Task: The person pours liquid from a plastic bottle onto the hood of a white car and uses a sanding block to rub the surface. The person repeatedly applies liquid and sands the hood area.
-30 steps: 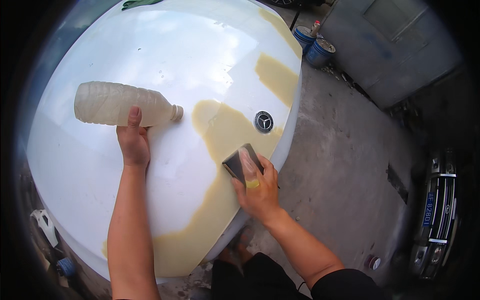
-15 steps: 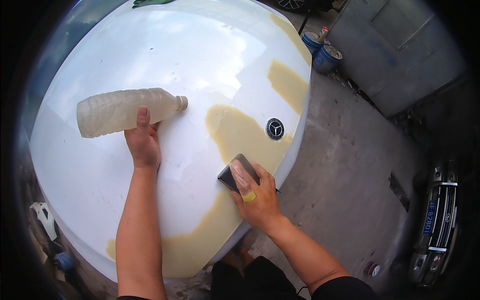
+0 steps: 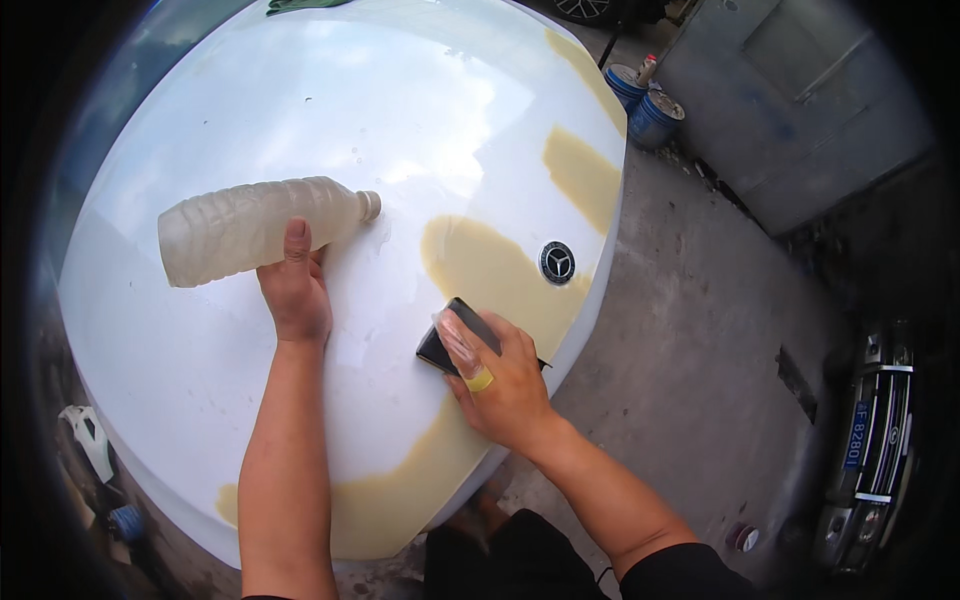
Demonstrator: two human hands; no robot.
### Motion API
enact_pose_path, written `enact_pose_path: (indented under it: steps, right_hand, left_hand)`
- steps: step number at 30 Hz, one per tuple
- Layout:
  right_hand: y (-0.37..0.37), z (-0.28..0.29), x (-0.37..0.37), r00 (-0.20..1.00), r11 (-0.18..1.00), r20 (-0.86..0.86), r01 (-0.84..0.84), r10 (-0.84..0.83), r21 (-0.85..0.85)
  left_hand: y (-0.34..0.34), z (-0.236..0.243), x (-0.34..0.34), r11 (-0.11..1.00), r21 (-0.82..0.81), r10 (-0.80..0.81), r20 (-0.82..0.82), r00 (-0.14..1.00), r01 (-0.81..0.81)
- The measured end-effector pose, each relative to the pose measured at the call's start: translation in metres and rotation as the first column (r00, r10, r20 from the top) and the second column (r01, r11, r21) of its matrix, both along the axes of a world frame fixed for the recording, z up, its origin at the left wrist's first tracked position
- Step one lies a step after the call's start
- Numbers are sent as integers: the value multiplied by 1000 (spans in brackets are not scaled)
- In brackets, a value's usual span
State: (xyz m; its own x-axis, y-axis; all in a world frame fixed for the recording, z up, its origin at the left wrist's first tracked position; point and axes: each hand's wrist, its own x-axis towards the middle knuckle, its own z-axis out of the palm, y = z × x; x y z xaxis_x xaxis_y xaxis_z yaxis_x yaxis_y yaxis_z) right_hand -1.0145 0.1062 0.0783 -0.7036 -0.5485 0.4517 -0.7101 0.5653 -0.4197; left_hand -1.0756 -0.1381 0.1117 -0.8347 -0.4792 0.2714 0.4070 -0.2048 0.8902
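A white car hood (image 3: 160, 370) with cream-yellow filler patches (image 3: 490, 255) spreads out before me. My left hand (image 3: 298, 295) is wrapped round a cloudy plastic bottle (image 3: 250, 225), held on its side with the neck pointing right. My right hand (image 3: 505, 380) grips a dark rectangular sanding block (image 3: 437, 350), pressed flat on the hood at the edge of the filler. One of its fingers wears a clear plastic cover fixed with yellow tape (image 3: 480, 380). A round badge (image 3: 557, 262) sits on the hood beyond the right hand. The block's underside is hidden.
Blue buckets (image 3: 655, 118) stand on the concrete floor at the far right, beside a grey metal panel (image 3: 800, 90). A car bumper with a grille (image 3: 870, 450) lies at the right. A dark green cloth (image 3: 300, 5) rests at the hood's far edge.
My right hand has slid the sanding block a little left and away from me, turning it slightly. The bottle stays in my left hand, almost unmoved.
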Motion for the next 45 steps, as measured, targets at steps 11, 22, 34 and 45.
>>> enact_pose_path:
  steps: [11, 22, 34, 45]
  right_hand:
    - [-14, 2, -1, 995, 995, -5, 102, -102, 6]
    - [-37, 7, -40, 977, 976, 13, 214, -215, 32]
    - [-35, 18, -84, 952, 952, 12, 307, -306, -19]
    - [-21, 26, -117, 909, 909, -31, 416, -415, 17]
  left_hand:
    - [-3, -8, -2, 998, -15, 58, 17, 998, -58]
    - [-2, -1, 0, 999, 17, 41, 11, 999, -41]
    - [2, 2, 1, 999, 36, -19, 20, 1000, 18]
    - [13, 1, -3, 998, 25, -51, 14, 999, 50]
